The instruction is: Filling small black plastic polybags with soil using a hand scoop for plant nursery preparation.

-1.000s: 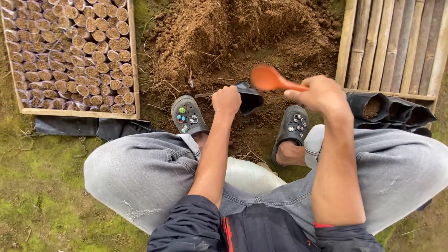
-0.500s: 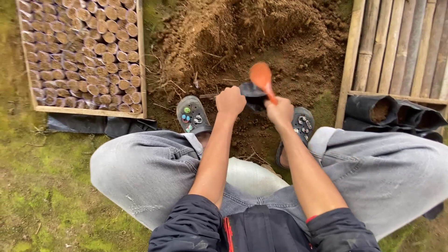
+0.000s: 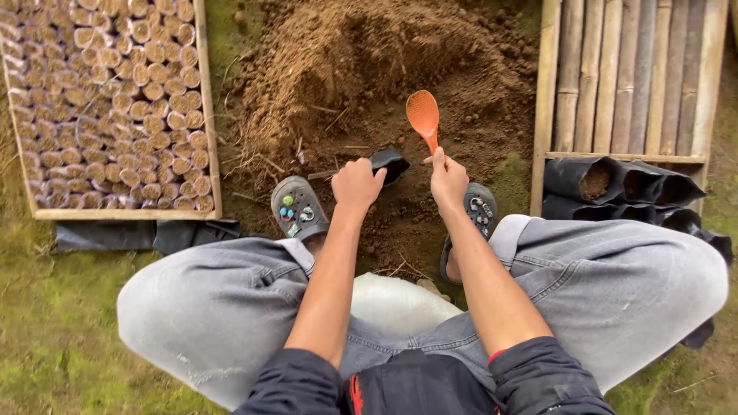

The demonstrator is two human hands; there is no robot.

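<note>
Head view: left hand [image 3: 357, 184] grips black bag [image 3: 388, 164]; right hand [image 3: 448, 178] holds orange scoop [image 3: 423, 114] beside soil heap [image 3: 361, 61].

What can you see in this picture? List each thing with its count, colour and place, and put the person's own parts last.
Scoop: one, orange, over the soil, in the right hand.
Bag: one, black, at the left hand.
Soil heap: one, brown, top centre.
Filled bags: many, brown-topped, in a wooden frame at left.
Bamboo rack: one, tan, top right.
Open bags: several, black, below the rack.
Sheet: one, black, below the frame.
Clogs: two, grey, beside the soil.
Left hand: holds the bag.
Right hand: grips the scoop.
</note>
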